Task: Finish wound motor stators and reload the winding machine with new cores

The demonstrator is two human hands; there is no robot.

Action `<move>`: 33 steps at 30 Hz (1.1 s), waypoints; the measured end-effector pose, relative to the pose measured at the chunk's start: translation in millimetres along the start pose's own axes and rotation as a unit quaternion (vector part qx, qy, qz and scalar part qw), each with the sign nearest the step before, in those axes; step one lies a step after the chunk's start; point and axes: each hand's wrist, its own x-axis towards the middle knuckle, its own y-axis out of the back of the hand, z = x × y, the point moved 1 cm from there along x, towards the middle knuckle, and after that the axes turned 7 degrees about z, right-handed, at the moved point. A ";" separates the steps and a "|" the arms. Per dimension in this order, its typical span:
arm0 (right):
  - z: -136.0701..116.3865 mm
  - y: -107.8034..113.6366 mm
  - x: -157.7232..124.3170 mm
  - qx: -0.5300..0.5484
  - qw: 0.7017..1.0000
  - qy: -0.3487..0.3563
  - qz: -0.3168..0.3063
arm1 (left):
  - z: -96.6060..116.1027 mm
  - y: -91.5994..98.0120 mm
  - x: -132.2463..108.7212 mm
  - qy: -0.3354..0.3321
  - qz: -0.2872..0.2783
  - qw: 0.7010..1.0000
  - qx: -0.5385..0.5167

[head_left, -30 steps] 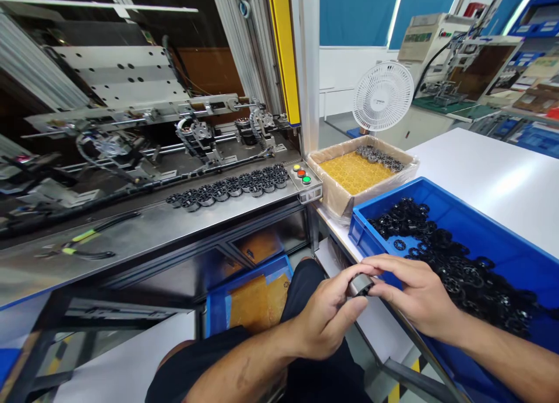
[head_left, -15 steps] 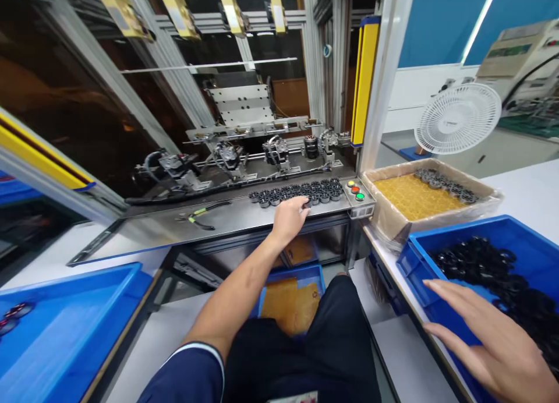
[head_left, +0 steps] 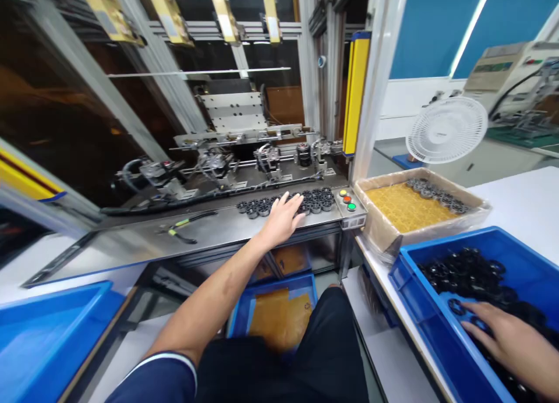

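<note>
The machine tabletop (head_left: 227, 229) is brushed metal with a dull sheen. The parts (head_left: 317, 200) in a row on it look dark and metallic, slightly shiny. The bin (head_left: 419, 315) is smooth, glossy blue plastic; the rings (head_left: 471, 272) in it are black, semi-gloss plastic. The box (head_left: 381, 229) is matt brown cardboard wrapped in clear glossy film (head_left: 480, 211), with a rough-looking yellow mesh sheet (head_left: 406, 208) inside. The fan (head_left: 445, 129) grille is white plastic.

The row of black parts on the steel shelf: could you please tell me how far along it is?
Done: a row of black parts lines the steel shelf. In hand: left hand touches that row; right hand reaches into the blue bin. Left: many parts lie there.
</note>
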 end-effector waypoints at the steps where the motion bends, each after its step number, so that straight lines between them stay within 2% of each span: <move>1: 0.7 -6.0 -3.7 -0.019 0.998 -0.013 -0.065 | 18.1 0.1 16.5 -0.022 0.013 1.000 -0.005; 2: -1.0 -10.6 -6.8 -0.034 0.991 -0.029 -0.126 | 40.6 -1.1 35.9 -0.053 0.025 0.998 -0.014; 4: -7.6 -14.5 -10.4 -0.054 0.973 -0.071 -0.211 | 96.2 -9.4 78.9 -0.160 0.032 0.986 -0.039; 5: -11.4 -14.2 -11.2 -0.067 0.964 -0.089 -0.241 | 126.4 -17.4 100.3 -0.206 0.009 0.977 -0.050; 6: -14.8 -12.8 -11.7 -0.082 0.955 -0.103 -0.266 | 156.2 -28.3 120.4 -0.243 -0.036 0.968 -0.049; 9: -22.0 -5.7 -11.6 -0.128 0.936 -0.111 -0.310 | 234.2 -72.2 168.3 -0.284 -0.106 0.952 -0.049; 12: -24.2 -0.9 -10.9 -0.118 0.933 -0.118 -0.319 | 288.7 -122.7 195.4 -0.308 -0.160 0.937 -0.046; 15: -21.9 0.0 -11.1 -0.094 0.930 -0.126 -0.333 | 323.3 -164.3 209.8 -0.321 -0.169 0.931 -0.049; 17: -19.9 0.6 -11.7 -0.089 0.933 -0.125 -0.324 | 337.9 -183.9 216.5 -0.319 -0.162 0.933 -0.048; 20: -21.2 3.0 -11.3 -0.066 0.946 -0.115 -0.294 | 349.9 -202.7 224.0 -0.314 -0.157 0.935 -0.047; 25: -31.9 9.0 -1.7 -0.092 0.953 -0.071 -0.281 | 353.9 -212.8 225.7 -0.317 -0.167 0.930 -0.081; 29: -33.6 8.2 1.0 -0.059 0.963 -0.023 -0.261 | 348.7 -200.1 220.1 -0.287 -0.193 0.929 -0.136; 31: -30.1 4.5 -2.6 -0.057 0.966 -0.022 -0.250 | 340.5 -183.7 218.3 -0.250 -0.208 0.930 -0.172; 33: -24.9 0.1 -7.9 -0.061 0.973 -0.014 -0.224 | 324.8 -159.7 213.4 -0.205 -0.215 0.929 -0.222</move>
